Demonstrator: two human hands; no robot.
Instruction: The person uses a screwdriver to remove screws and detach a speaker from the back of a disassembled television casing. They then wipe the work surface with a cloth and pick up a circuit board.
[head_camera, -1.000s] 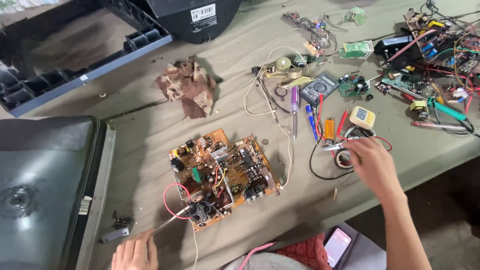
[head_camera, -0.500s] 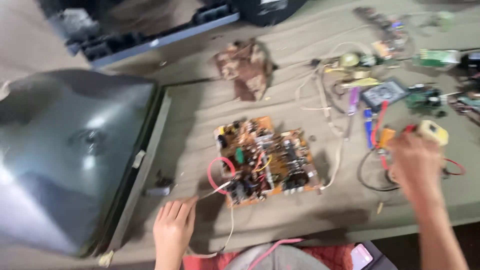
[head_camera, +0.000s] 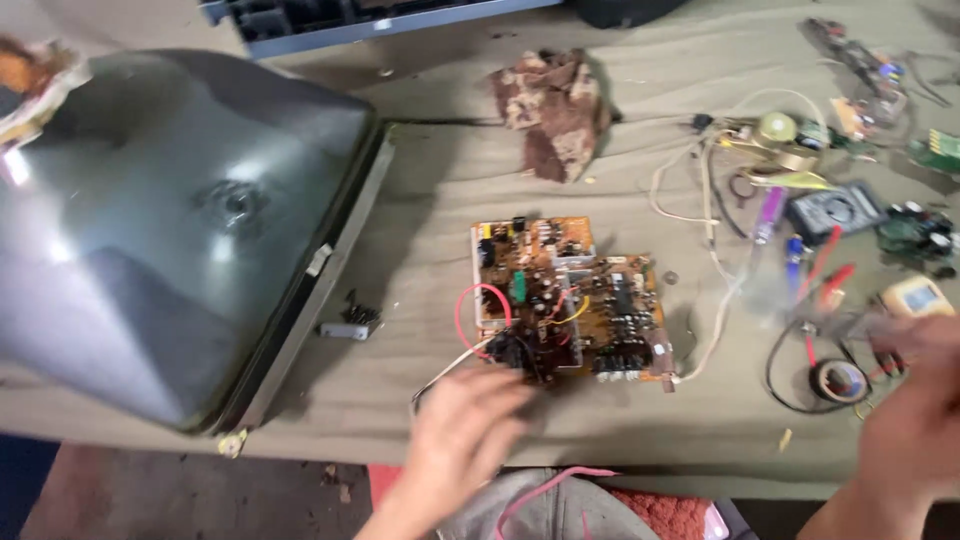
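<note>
A: Where does the circuit board lie from the 2 hands?

B: On the table, near its middle. It sits just up and to the right of the left hand, whose fingertips reach toward the board's near left corner, close by the red wire loop and a white lead. The right hand is well apart, at the right edge beside a roll of tape. So the left is the nearer 1.

A: And the board's long axis?

B: Roughly left to right, a little tilted, near side lower at the right.

A: The grip?

B: Left hand: fingers spread loosely, nothing in them. Right hand: blurred; I cannot tell whether it has hold of anything.

A: Any packages or labels?

B: A small yellow box-like gadget at the far right, a dark meter above it, a brown crumpled rag up top, and a big grey picture tube at left.
</note>
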